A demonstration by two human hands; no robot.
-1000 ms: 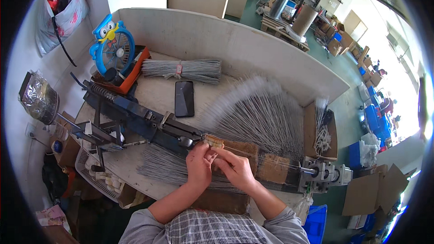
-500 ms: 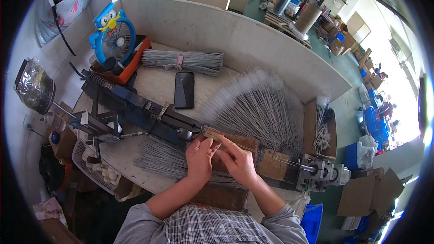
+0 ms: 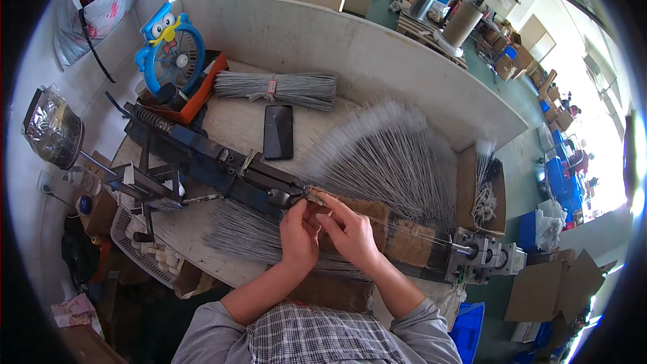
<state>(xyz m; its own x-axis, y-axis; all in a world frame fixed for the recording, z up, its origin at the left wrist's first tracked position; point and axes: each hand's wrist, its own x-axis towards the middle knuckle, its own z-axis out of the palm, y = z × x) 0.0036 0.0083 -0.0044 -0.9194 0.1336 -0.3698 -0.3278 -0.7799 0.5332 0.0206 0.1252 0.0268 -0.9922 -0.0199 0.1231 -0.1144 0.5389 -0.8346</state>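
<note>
From my distant seat I watch both bare hands meet at the end of the long dark metal fixture (image 3: 202, 152). The small tan piece (image 3: 314, 195) sits there, at the fingertips, just beside the dark rounded knob (image 3: 278, 198). The right hand (image 3: 353, 232) lays its extended index finger along the piece, its thumb bent in toward the other palm; the left hand (image 3: 298, 236) curls up against it from the near side. The fingertips cover so much of it that I cannot tell whether either hand truly grips it or merely steadies it.

Thin taut lines (image 3: 418, 232) run from near the piece, over the brown pads (image 3: 410, 244), to the metal shaft fitting (image 3: 482, 259). What worries me is a slip: if the fingers press unevenly, I judge the piece could tilt or drop, and a sideways knock could pull those lines out of place. The fanned grey strands (image 3: 391, 168) beyond, and the loose strands (image 3: 242, 232) on the near side, could snag a passing wrist. (The phone (image 3: 278, 133) and the tied bundle (image 3: 303, 90) lie well apart, so I worry less about them.)
</note>
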